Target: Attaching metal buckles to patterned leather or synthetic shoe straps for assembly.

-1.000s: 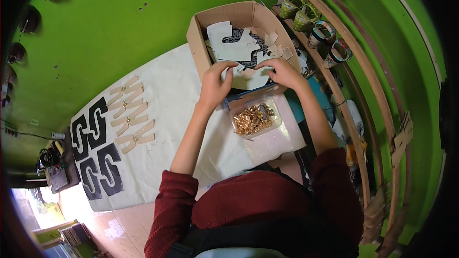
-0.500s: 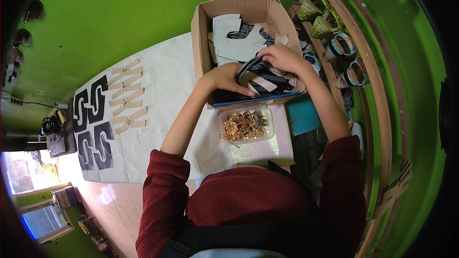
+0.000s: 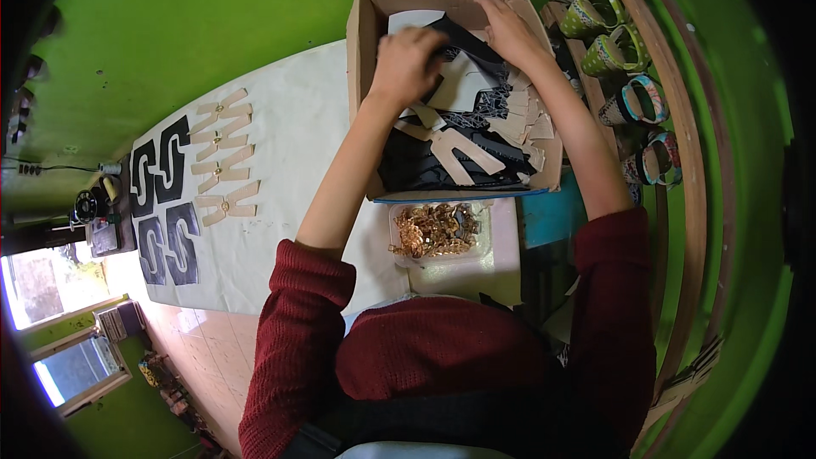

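Observation:
A cardboard box (image 3: 363, 64) stands on the white-covered table, with both my hands inside it. My left hand (image 3: 410, 64), smeared by motion, is at the left end of a black flat piece (image 3: 469, 41); whether it grips the piece I cannot tell. At the far right of the box is my right hand (image 3: 512, 32), fingers stretched and apart, close to the black piece's other end. Under them lie pale cut pieces (image 3: 461, 83), black material with white marks (image 3: 493, 104), and a beige forked strap piece (image 3: 463, 155) on black pieces nearer the front.
A clear tub of gold-coloured metal fittings (image 3: 435, 229) stands in front of the box. To the left lie beige crossed straps (image 3: 223, 143) in a row and black S-shaped cutouts (image 3: 172, 160). Sandals (image 3: 599, 51) hang on a wooden rack (image 3: 671, 76) at the right.
Both hands have moved from the front of the box to its far part. The beige forked piece now shows uncovered, and a black piece lies across the far contents.

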`<state>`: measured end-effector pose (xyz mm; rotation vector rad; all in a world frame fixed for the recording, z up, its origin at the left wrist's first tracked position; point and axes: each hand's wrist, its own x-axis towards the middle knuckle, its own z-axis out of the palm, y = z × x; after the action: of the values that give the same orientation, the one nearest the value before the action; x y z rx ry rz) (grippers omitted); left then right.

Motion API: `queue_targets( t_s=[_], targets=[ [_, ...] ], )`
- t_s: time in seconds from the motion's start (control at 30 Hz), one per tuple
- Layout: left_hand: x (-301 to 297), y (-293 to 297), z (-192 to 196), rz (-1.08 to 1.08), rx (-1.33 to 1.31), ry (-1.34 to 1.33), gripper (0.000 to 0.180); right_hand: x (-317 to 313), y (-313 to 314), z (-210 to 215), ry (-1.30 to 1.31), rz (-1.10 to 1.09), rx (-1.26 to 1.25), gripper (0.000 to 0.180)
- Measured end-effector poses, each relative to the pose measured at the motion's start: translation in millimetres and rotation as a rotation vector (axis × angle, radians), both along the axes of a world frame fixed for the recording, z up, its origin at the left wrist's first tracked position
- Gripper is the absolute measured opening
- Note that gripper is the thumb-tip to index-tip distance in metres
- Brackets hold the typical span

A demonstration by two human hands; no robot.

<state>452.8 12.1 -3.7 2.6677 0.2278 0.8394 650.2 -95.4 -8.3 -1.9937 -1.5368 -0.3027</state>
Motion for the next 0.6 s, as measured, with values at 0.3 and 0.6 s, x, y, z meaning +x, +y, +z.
queue_targets(
  t_s=[0.3,0.6],
  targets=[
    [-13.0,-39.1,2.8,-0.411,-0.089,0.845,0.05,-59.1,-50.9,44.6,0.216,0.27,-1.117,0.016],
    [-16.7,-61.7,-31.0,-0.349,0.259,0.86,0.051,-60.7,-73.4,45.0,0.309,0.216,-0.871,0.023]
  ],
)
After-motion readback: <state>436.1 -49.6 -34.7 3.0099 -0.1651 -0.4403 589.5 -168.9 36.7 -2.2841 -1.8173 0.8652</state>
